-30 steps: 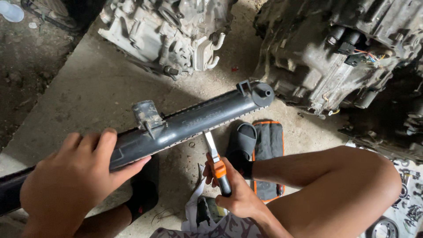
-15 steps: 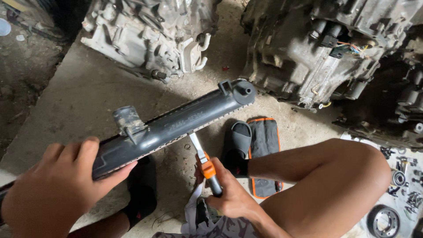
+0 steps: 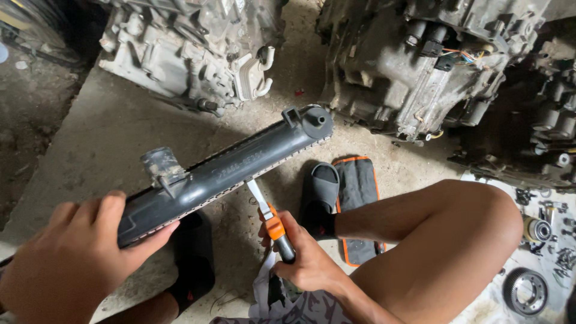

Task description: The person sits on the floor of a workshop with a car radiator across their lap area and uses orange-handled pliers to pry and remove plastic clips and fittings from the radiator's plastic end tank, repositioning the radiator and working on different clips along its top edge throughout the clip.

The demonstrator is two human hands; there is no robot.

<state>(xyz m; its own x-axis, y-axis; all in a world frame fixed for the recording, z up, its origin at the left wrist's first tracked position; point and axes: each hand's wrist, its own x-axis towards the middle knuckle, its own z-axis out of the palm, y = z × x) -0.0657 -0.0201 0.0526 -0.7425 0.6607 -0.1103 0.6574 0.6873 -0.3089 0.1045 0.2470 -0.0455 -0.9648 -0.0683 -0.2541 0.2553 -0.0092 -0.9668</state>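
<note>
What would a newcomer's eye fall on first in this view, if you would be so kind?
Most likely the long black plastic tank running aslant across the middle, gripped at its lower end by the left hand. Just beneath it, the right hand holds an orange-collared tool whose flat blade meets the tank's toothed edge. Behind, two grimy grey engine blocks fill the top.

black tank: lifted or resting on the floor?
Lifted. The black tank is gripped by the left hand, its far end angled up above the concrete floor.
</note>
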